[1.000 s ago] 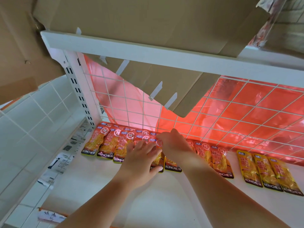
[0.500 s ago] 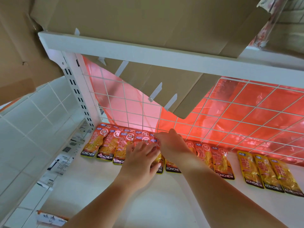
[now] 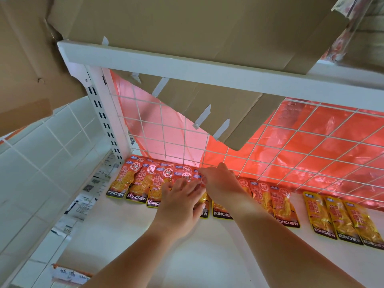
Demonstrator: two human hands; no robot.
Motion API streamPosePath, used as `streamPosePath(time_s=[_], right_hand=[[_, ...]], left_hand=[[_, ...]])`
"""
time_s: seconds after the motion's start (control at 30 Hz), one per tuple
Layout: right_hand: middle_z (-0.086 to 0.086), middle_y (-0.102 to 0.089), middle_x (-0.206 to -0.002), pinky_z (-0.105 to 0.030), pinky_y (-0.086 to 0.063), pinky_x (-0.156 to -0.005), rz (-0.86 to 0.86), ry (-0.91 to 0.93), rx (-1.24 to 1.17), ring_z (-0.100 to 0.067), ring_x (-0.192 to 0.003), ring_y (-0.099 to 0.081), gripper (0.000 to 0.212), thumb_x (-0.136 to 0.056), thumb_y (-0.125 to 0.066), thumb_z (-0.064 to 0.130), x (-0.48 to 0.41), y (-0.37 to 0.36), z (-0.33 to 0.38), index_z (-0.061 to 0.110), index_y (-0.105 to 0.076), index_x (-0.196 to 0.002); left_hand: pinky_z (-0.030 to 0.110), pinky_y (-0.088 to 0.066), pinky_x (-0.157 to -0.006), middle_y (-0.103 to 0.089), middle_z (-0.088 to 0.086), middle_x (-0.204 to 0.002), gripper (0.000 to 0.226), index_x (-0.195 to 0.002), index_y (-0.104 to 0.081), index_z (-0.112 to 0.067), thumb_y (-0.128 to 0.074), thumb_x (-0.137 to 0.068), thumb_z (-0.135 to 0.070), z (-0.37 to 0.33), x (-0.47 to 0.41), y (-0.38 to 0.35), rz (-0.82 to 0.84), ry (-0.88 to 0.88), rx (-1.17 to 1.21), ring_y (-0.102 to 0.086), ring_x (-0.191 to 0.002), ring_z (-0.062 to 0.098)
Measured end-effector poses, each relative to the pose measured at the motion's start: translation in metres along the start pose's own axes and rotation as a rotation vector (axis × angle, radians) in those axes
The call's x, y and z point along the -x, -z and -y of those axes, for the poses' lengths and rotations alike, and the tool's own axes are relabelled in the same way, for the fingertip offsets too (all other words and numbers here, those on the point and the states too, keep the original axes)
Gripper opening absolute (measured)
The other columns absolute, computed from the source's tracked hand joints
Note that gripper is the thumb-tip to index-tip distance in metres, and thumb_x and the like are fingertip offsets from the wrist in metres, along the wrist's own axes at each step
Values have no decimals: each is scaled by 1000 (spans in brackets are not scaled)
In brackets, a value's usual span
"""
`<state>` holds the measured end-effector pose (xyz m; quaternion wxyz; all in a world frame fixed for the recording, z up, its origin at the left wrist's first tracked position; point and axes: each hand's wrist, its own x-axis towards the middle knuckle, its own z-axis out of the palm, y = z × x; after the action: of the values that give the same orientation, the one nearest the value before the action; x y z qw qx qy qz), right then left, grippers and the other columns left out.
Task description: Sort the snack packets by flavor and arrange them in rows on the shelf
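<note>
Barely a shift this past second: the left hand keeps its fingers spread flat on the red packets along the shelf's back edge. The right hand still pinches the middle packet by its top. The red row looks nearly squared, and the yellow packets sit sorted towards the right.

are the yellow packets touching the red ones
No, bare shelf shows between the yellow packets and the red packets.
</note>
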<state>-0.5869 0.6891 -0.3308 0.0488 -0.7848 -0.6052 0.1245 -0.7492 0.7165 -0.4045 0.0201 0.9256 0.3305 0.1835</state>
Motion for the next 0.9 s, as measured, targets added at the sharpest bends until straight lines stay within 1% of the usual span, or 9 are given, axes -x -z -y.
streamPosePath(time_s=[0.07,0.13,0.23,0.3,0.4,0.47,0.57,0.77,0.9], right_hand=[[1,-61,-126,-44,-41,-92,-23,23,-5,-30,-116,-43,49,-92,-44,6,-1,0,-4,27,-53,-135],[3,-58,-136,-45,-42,-101,-93,21,-66,-28,-121,-45,49,-95,-50,17,4,2,-14,28,-49,-142],[8,-55,-140,-39,-39,-107,-188,51,-110,-20,-128,-47,52,-92,-63,38,26,-2,-38,30,-51,-141],[12,-50,-145,-35,-32,-111,-123,90,-69,-15,-135,-43,65,-85,-71,51,41,-7,-55,34,-49,-144],[14,-33,-159,-35,-20,-120,37,96,18,-15,-147,-27,92,-73,-74,67,48,-12,-66,37,-38,-152],[12,-26,-162,-36,-14,-122,66,106,43,-16,-149,-20,103,-68,-76,68,47,-15,-65,35,-33,-155],[11,-22,-163,-36,-10,-122,55,102,29,-12,-149,-15,107,-68,-79,64,47,-19,-61,32,-30,-157],[12,-26,-161,-35,-17,-119,-13,109,-2,-13,-149,-21,109,-65,-81,66,48,-26,-61,31,-33,-156],[14,-24,-161,-34,-16,-119,-43,132,-42,-11,-148,-18,105,-65,-77,70,51,-31,-66,35,-34,-155]], left_hand=[[49,-37,-94,-53,-19,-135,35,-128,-55,-38,-51,-95,-50,0,0,2,12,2,9,-50,-120,22],[48,-36,-95,-51,-20,-135,36,-131,-54,-40,-50,-96,-50,-1,0,4,28,5,17,-49,-120,21],[49,-36,-98,-51,-20,-138,39,-134,-53,-42,-48,-97,-51,-1,1,6,45,19,26,-48,-124,21],[50,-36,-100,-52,-20,-139,40,-135,-54,-42,-47,-97,-51,-1,1,7,51,25,31,-48,-126,21],[51,-36,-101,-53,-20,-140,41,-136,-55,-41,-48,-97,-51,-1,1,7,63,28,31,-48,-127,22],[52,-37,-101,-54,-20,-140,41,-136,-56,-41,-50,-97,-51,-1,1,6,64,26,31,-49,-129,22],[54,-39,-101,-56,-19,-139,42,-136,-58,-41,-50,-96,-51,-2,0,6,55,23,32,-50,-130,23],[58,-39,-103,-57,-19,-140,45,-137,-58,-41,-48,-95,-54,-2,0,7,77,44,34,-50,-131,23],[57,-38,-105,-55,-20,-142,46,-139,-55,-43,-46,-96,-56,-1,0,5,100,49,32,-47,-133,22]])
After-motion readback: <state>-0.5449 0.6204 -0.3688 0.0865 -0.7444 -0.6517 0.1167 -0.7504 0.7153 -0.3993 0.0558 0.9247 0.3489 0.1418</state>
